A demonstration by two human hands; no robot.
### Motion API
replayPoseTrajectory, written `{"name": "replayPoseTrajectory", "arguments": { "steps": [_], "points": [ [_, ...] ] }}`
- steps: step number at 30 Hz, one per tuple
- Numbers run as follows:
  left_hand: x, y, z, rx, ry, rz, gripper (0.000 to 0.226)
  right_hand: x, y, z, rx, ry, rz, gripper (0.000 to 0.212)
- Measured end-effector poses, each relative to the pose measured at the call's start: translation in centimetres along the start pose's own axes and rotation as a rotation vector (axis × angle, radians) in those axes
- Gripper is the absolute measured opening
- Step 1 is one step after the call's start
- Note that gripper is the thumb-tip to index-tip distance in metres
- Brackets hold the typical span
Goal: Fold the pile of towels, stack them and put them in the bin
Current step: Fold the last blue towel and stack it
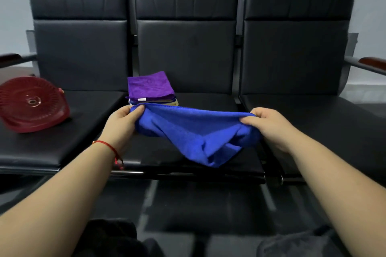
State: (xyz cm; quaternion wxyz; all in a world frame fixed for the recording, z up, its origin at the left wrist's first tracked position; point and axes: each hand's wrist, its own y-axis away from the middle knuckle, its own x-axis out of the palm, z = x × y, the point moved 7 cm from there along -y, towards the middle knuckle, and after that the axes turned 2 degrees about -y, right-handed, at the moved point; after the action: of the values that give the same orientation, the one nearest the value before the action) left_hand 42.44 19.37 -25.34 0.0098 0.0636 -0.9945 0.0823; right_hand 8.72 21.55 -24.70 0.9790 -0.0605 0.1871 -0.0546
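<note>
A blue towel [194, 131] hangs stretched between my hands above the middle seat. My left hand [122, 123] pinches its left corner and my right hand [269, 125] pinches its right corner; the cloth sags in loose folds below them. Behind the towel, a stack of folded towels [149, 87] with a purple one on top lies on the middle seat, with blue and yellow edges showing beneath. A dark red slotted bin [31, 104] lies tipped on its side on the left seat.
A row of three black padded seats [313, 115] stands against a pale wall, with armrests at both ends. The dark floor and my dark trouser legs fill the bottom of the view.
</note>
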Motion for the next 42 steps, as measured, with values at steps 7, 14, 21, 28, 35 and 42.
{"name": "replayPoseTrajectory", "arguments": {
  "steps": [7,14,21,28,35,42],
  "points": [
    [0.9,4.3,-2.4,-0.257,0.266,0.357,0.036,0.0,4.1,2.7,0.246,-0.555,0.426,0.045],
    [-2.5,3.4,0.4,-0.308,-0.087,0.18,0.017,-1.1,4.2,0.5,0.29,-0.172,0.34,0.016],
    [-3.5,1.8,2.9,-0.177,-0.968,0.159,0.01,-3.2,2.4,-4.6,0.352,0.538,0.225,0.009],
    [-3.8,0.4,4.2,-0.183,-0.811,-0.044,0.023,-3.8,0.9,-5.6,0.393,0.838,0.141,0.027],
    [-1.8,-0.8,6.5,-0.387,-0.266,-0.077,0.012,-1.2,1.0,-8.1,0.783,0.347,0.142,0.042],
    [-0.5,-3.8,7.9,-0.357,0.128,-0.21,0.018,3.5,-3.0,-8.4,0.694,-0.487,-0.062,0.045]
  ]
}}
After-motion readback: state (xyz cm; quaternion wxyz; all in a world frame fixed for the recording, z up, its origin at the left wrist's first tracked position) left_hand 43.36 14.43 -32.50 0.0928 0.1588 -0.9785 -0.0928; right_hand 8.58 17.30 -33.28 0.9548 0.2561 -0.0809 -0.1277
